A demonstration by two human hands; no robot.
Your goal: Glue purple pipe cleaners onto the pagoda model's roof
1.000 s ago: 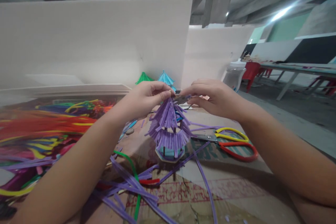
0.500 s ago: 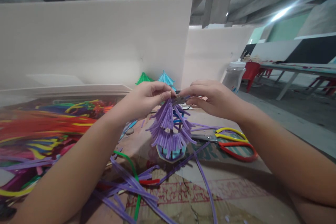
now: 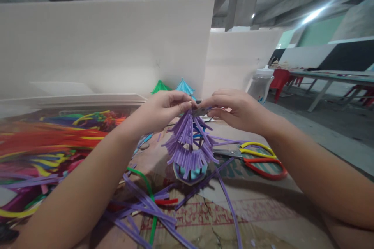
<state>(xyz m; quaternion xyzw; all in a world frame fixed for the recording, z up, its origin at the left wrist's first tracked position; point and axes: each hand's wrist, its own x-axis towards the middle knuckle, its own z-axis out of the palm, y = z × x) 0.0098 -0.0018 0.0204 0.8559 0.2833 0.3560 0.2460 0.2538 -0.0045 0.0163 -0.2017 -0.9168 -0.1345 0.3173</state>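
A small pavilion model point(image 3: 191, 157) with two tiers of purple pipe-cleaner roof and dark posts stands on a pale blue base. At its peak, my left hand point(image 3: 163, 111) pinches the tip between thumb and fingers. My right hand point(image 3: 233, 109) comes in from the other side, its thumb and fingers closed on a thin grey flat piece point(image 3: 201, 111) that touches the roof near the peak. What exactly that piece is stays unclear. Scissors point(image 3: 257, 157) with yellow and red handles lie right of the model, blades pointing at it.
Loose purple pipe cleaners point(image 3: 152, 210) and a green one point(image 3: 146, 183) lie in front. At left is a heap of coloured pipe cleaners point(image 3: 52, 136). Green point(image 3: 160, 86) and light blue point(image 3: 183, 85) roofed models stand behind, with a clear bottle point(image 3: 260, 85) at right.
The purple model tilts very slightly, its base shifting a little toward me. Both hands keep nearly the same place and hold.
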